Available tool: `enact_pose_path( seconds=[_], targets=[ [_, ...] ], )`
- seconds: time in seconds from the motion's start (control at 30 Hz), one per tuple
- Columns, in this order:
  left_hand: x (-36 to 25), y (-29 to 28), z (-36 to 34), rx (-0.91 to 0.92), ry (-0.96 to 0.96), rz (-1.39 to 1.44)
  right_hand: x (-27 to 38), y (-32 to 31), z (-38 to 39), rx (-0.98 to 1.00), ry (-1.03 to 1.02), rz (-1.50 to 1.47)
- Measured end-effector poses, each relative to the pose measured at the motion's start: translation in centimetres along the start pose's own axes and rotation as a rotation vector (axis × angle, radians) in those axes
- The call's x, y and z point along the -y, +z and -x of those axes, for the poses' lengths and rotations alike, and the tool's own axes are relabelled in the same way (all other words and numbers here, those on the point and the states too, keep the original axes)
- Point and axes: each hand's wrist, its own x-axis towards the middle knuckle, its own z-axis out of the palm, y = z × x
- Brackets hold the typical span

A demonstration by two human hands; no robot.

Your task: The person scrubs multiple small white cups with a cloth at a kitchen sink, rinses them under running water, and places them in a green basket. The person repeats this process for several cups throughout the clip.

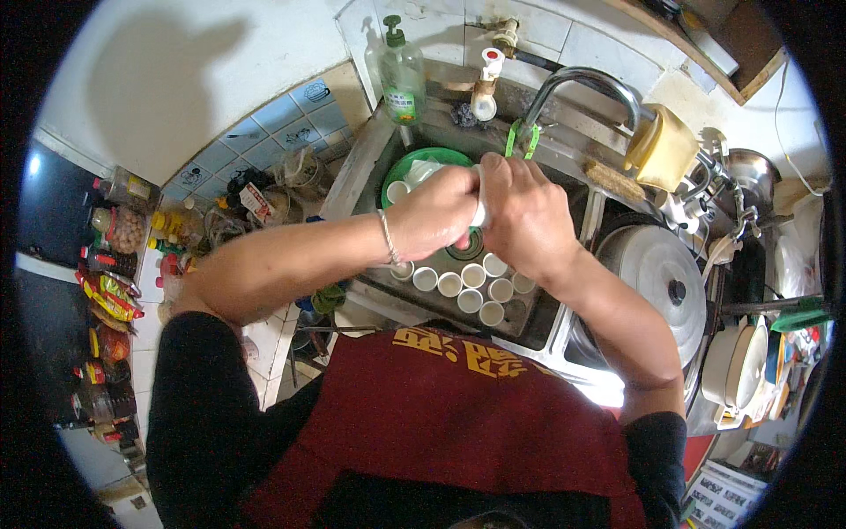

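Note:
Both my hands meet over the sink [564, 291], closed around a white thing [480, 214] that shows only as a narrow strip between them. Its kind is hidden by my fingers. My left hand [434, 212] grips it from the left, with a pale bracelet on the wrist. From the right, my right hand [526, 216] wraps over it, knuckles up. Below the hands, several small white cups [449, 284] stand in the sink, mouths up. Behind my left hand, a green basin [393, 176] holds another white cup [397, 190] and something whitish, partly covered.
A green pump bottle [402, 88] stands at the sink's back left corner. The curved faucet [589, 74] arches behind my right hand, a yellow cloth [661, 148] hanging by it. A large lidded pot [652, 278] sits right. Bottles and jars [128, 227] crowd the left.

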Motion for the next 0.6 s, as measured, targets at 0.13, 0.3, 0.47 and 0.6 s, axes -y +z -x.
enact_pose_path(
  seconds=[0.13, 0.3, 0.47, 0.6],
  targets=[
    [2.6, 0.9, -1.9, -0.192, -0.058, 0.790, -2.2, 2.9, -0.3, -0.354, -0.297, 0.287],
    [1.8, 0.2, -0.7, -0.069, 0.311, -0.213, -2.2, 1.5, 0.3, -0.135, -0.163, -0.084],
    [-4.2, -2.9, 0.3, 0.659, 1.116, -1.404, -1.8, -2.5, -0.6, 0.751, 0.171, -1.021],
    [-8.0, -3.1, -2.3, 0.953, 1.527, -1.496, -1.6, -2.0, -0.8, 1.111, 0.400, -1.776]
  ],
)
